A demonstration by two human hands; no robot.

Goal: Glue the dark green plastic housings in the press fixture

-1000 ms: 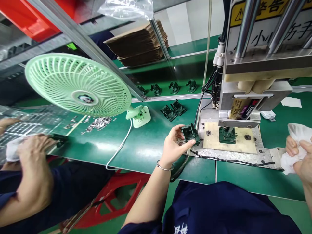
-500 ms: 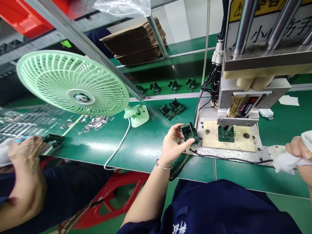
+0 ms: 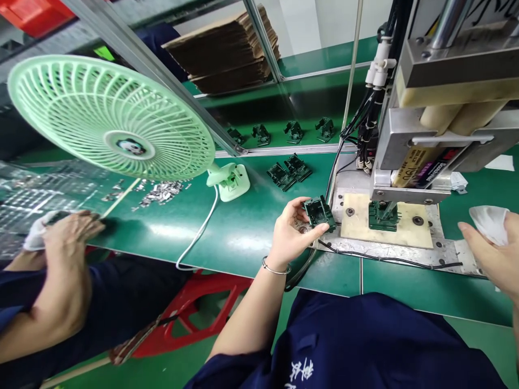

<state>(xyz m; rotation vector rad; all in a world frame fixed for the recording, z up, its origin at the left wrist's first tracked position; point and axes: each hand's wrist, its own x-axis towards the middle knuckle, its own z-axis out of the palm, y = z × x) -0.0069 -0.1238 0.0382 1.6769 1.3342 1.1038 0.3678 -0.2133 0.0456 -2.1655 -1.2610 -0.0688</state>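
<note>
My left hand (image 3: 298, 232) is closed on a dark green, open-framed plastic part (image 3: 319, 213), thumb along its near edge and fingers behind it. The part is held just left of the press fixture. At the right edge, my right hand (image 3: 497, 259) is partly cut off, with its thumb stretched out. A white cloth (image 3: 490, 222) lies against its fingers, which are mostly hidden. Between my hands, a similar green part (image 3: 383, 216) sits in the pale fixture plate (image 3: 352, 229), under the press head (image 3: 409, 193).
Two green parts (image 3: 288, 172) lie behind my left hand, and several (image 3: 294, 131) line the back ledge. A green fan (image 3: 130, 146) stands left. Beyond it, a co-worker's hands (image 3: 68, 229) work near small metal pieces (image 3: 162, 192). A black cable (image 3: 389, 258) runs along the fixture's front.
The view has shifted slightly. My right hand's thumb has extended away from the fingers, and the white cloth has changed shape. My left hand keeps the green part. The co-worker's hands have moved right.
</note>
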